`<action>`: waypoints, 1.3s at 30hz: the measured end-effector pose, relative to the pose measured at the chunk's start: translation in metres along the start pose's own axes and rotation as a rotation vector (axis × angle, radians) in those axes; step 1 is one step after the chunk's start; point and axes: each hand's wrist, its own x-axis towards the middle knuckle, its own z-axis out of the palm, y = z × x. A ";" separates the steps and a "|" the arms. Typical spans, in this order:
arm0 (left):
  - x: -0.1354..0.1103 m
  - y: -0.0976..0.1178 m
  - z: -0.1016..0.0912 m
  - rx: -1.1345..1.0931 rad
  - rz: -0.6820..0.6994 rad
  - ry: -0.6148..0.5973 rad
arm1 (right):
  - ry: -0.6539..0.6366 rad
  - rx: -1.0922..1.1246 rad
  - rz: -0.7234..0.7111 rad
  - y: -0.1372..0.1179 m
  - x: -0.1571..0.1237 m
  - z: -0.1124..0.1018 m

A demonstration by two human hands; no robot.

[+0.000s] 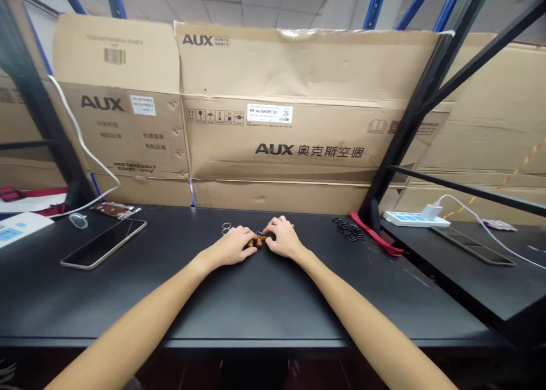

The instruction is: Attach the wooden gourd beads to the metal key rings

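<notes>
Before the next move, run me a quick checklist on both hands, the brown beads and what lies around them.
1. Left hand at the brown beads: ok.
2. Right hand at the brown beads: ok.
3. Brown beads fully in sight: not ok, the hands cover some.
4. Firm grip on them: cannot tell.
5. Metal loops clear of the left hand: cannot tell, they show just beyond it.
6. Black rings apart from the right hand: ok, off to the right.

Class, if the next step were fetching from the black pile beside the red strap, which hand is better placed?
Probably the right hand: it is nearer the black pile; the left hand lies farther away.
</notes>
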 end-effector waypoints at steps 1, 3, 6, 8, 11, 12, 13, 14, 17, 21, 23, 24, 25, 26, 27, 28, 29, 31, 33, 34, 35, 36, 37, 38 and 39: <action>-0.001 -0.001 0.000 0.005 0.003 -0.004 | -0.013 0.001 -0.018 -0.001 -0.001 0.001; -0.001 -0.001 0.000 0.026 0.003 -0.009 | -0.028 0.015 -0.054 -0.003 -0.002 0.002; 0.000 -0.002 0.001 0.059 0.002 -0.005 | -0.025 0.045 -0.092 -0.002 -0.002 0.005; 0.000 -0.003 0.001 0.059 0.000 0.010 | -0.021 0.073 -0.097 0.001 -0.001 0.007; 0.001 -0.005 0.002 0.042 -0.036 0.072 | -0.016 0.149 -0.087 0.006 0.001 0.009; 0.001 -0.005 0.003 0.033 -0.058 0.097 | -0.014 0.181 -0.080 0.006 0.001 0.009; 0.002 -0.004 0.003 0.023 -0.082 0.119 | -0.017 0.214 -0.073 0.006 0.002 0.008; 0.003 -0.004 0.004 0.013 -0.104 0.137 | -0.022 0.244 -0.065 0.005 0.002 0.007; 0.005 -0.004 0.007 -0.002 -0.132 0.164 | -0.073 0.316 -0.050 0.000 0.004 0.003; 0.007 -0.006 0.009 -0.015 -0.145 0.165 | -0.126 0.380 -0.059 -0.004 0.005 0.000; 0.008 -0.006 0.008 -0.031 -0.169 0.161 | -0.132 0.415 -0.047 -0.002 0.005 0.000; 0.009 -0.006 0.008 -0.039 -0.182 0.159 | -0.136 0.435 -0.039 -0.001 0.005 0.001; 0.009 -0.005 0.007 -0.048 -0.193 0.157 | -0.140 0.455 -0.032 0.001 0.006 0.001; 0.009 -0.005 0.007 -0.054 -0.202 0.152 | -0.142 0.476 -0.028 0.002 0.006 0.001; 0.009 -0.004 0.006 -0.056 -0.212 0.145 | -0.147 0.497 -0.029 0.004 0.007 0.001; 0.009 -0.003 0.006 -0.056 -0.221 0.138 | -0.149 0.521 -0.030 0.005 0.007 0.001; 0.009 -0.002 0.005 -0.056 -0.228 0.133 | -0.150 0.549 -0.027 0.006 0.008 0.001; 0.009 0.000 0.005 -0.070 -0.236 0.129 | -0.149 0.619 -0.006 0.007 0.008 0.002; 0.009 0.001 0.005 -0.102 -0.244 0.137 | -0.152 0.694 0.028 0.008 0.009 0.002; 0.009 0.002 0.004 -0.118 -0.249 0.140 | -0.155 0.727 0.043 0.008 0.009 0.002; 0.009 0.002 0.004 -0.131 -0.254 0.142 | -0.159 0.754 0.054 0.008 0.009 0.003; 0.009 0.001 0.004 -0.142 -0.260 0.145 | -0.159 0.772 0.062 0.009 0.009 0.003; 0.009 0.001 0.004 -0.152 -0.268 0.149 | -0.158 0.782 0.069 0.009 0.008 0.003; 0.009 0.000 0.003 -0.162 -0.274 0.150 | -0.154 0.785 0.074 0.010 0.008 0.003; 0.010 0.000 0.003 -0.174 -0.276 0.153 | -0.153 0.785 0.078 0.010 0.008 0.003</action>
